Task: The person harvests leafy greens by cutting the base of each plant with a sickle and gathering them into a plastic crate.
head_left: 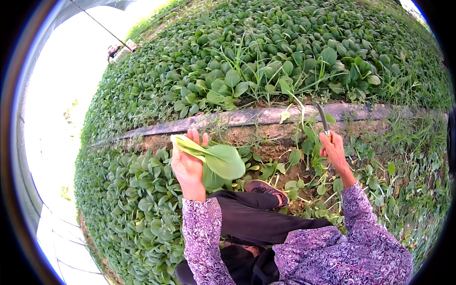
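In my left hand (188, 164) lies a cut bok choy (209, 155), its pale stem end by my thumb and its broad green leaves hanging to the right. My fingers curl up behind the stems. To the right, my right hand (334, 148) is closed round the handle of a sickle (323, 117). The curved dark blade points up and away, over the strip of plastic sheet. Loose leaves and cut stalks (304, 147) lie on the soil just left of this hand.
Dense bok choy plants (142, 209) grow at the left, and another thick bed (199, 66) spreads beyond the plastic strip (247, 117). My shoe (267, 191) rests on littered soil. Fallen leaves cover the ground at right (380, 185). Far off at upper left, a person (113, 51) is partly visible.
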A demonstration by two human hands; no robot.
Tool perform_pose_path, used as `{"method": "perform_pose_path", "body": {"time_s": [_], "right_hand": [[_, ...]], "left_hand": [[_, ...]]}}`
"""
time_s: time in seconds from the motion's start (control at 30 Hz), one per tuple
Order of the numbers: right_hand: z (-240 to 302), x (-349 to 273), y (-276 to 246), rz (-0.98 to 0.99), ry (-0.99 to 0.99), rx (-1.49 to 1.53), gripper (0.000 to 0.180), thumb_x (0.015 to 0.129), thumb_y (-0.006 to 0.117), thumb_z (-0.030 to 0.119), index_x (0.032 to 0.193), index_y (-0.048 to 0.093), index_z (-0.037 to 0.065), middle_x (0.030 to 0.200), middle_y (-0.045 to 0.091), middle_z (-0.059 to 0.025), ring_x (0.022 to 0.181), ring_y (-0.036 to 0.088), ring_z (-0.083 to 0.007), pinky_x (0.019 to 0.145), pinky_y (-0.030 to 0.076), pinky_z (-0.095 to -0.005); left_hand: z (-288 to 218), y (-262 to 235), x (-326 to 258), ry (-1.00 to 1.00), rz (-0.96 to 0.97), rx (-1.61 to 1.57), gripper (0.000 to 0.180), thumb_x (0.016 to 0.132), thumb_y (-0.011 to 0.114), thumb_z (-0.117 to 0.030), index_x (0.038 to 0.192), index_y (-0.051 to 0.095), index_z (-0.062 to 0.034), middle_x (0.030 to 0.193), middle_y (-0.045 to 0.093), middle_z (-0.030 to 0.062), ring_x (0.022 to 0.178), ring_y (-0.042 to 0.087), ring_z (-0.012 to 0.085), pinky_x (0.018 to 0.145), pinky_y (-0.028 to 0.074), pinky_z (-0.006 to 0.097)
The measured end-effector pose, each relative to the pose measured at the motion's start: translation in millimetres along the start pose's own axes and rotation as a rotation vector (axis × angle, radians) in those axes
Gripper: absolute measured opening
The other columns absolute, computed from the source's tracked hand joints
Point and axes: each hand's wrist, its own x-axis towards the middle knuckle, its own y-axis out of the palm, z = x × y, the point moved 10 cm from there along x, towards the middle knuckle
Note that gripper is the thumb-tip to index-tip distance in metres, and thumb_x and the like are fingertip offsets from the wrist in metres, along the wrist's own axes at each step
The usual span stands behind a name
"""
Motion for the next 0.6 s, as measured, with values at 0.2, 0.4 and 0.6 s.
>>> {"method": "perform_pose_path", "body": {"time_s": [0.2,0.4,0.6], "right_hand": [[-16,-16,6,0.08,-0.128,-0.507,0.029,0.08,0.063,0.019,0.088,0.047,-0.003,0.057,0.049,-0.0111,0.051,0.055,-0.0224,0.048,0.043,-0.0353],[-30,-38,76,0.374,-0.417,-0.82,0.019,0.074,0.057,0.007,0.087,0.046,0.0,0.065,0.053,-0.021,0.063,0.054,-0.0386,0.056,0.042,-0.0436],[-66,-64,143,0.623,-0.459,-0.848,0.022,0.075,0.059,0.014,0.082,0.042,0.003,0.063,0.05,-0.0179,0.06,0.054,-0.036,0.054,0.042,-0.0435]], "left_hand": [[-128,-84,-38,0.179,-0.101,0.126,0.023,0.091,0.051,-0.016,0.107,0.049,0.0017,0.099,0.053,0.0086,0.081,0.053,0.0151,0.076,0.045,0.031],[-136,-129,-122,0.13,-0.498,0.708,0.014,0.079,0.064,-0.007,0.087,0.053,-0.0024,0.077,0.054,0.0045,0.059,0.044,0.0056,0.042,0.034,0.018],[-39,-170,-130,-0.142,-0.253,1.761,0.028,0.066,0.071,-0.01,0.09,0.059,-0.0023,0.078,0.06,0.0114,0.063,0.058,0.0241,0.058,0.048,0.033]]}}
